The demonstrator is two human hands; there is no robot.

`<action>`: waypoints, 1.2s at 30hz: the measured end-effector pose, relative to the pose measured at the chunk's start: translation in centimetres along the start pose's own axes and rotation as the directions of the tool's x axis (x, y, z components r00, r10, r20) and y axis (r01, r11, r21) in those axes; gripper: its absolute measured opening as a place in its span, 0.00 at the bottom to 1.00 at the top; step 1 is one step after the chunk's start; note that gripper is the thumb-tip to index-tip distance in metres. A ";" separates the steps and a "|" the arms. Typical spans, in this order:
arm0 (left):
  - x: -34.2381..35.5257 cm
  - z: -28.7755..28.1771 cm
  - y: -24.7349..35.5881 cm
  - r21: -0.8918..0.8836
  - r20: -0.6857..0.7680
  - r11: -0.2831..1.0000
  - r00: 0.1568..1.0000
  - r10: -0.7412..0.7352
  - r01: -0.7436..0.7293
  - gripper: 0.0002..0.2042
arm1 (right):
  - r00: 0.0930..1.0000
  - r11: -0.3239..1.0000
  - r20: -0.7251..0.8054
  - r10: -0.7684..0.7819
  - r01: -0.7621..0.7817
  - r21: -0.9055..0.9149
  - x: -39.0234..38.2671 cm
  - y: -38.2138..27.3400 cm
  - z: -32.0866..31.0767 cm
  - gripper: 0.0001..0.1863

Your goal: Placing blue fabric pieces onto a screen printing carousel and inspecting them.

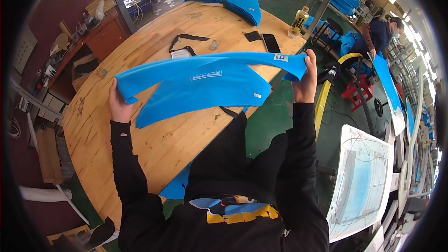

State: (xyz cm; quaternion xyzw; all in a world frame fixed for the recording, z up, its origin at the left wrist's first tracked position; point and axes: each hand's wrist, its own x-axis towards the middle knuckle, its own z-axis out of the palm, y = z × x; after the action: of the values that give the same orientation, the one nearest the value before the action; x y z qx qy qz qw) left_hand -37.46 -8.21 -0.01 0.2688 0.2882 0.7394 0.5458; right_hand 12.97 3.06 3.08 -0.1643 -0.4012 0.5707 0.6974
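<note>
A bright blue cut fabric piece [186,97] with a small white print stretches across the wooden table [154,151], raised toward me. Its upper edge forms a long folded band, and the lower part hangs as a wide panel. At the band's left end my left hand [120,105] is closed on the cloth, thumb up. My right hand [305,81] grips the other end past the table's right edge, fingers mostly behind the cloth. Small pale labels with handwriting sit near the right end.
A tied stack of blue fabric [240,5] lies at the far edge. Beyond the cloth are a black strip [189,37], a phone [270,43] and a bottle [298,22]. A framed screen [359,182] stands right; a co-worker [380,37] handles blue cloth near a red stool [358,91].
</note>
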 end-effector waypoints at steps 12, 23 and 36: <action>0.6 -9.4 -5.5 0.613 -0.202 0.722 0.948 -0.248 0.319 0.17 | 0.925 0.919 -0.240 0.294 -0.343 -0.194 -4.7 12.4 -11.6 0.12; -0.4 -9.3 -5.5 0.894 -0.166 0.363 0.946 -0.278 0.263 0.11 | 0.934 0.855 -0.238 0.266 -0.342 -0.390 -6.0 10.9 -13.4 0.12; -3.6 -1.9 -7.4 0.794 0.342 -0.584 0.919 0.194 -0.172 0.15 | 0.972 0.189 0.059 -0.229 0.104 -0.976 -5.5 10.0 -10.8 0.13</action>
State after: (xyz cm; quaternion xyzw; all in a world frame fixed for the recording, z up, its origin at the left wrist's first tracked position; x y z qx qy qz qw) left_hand -33.03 -10.15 -6.98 0.6488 0.7222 0.1986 -0.1343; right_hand 14.29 3.37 -12.58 -0.5489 -0.6498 0.1036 0.5154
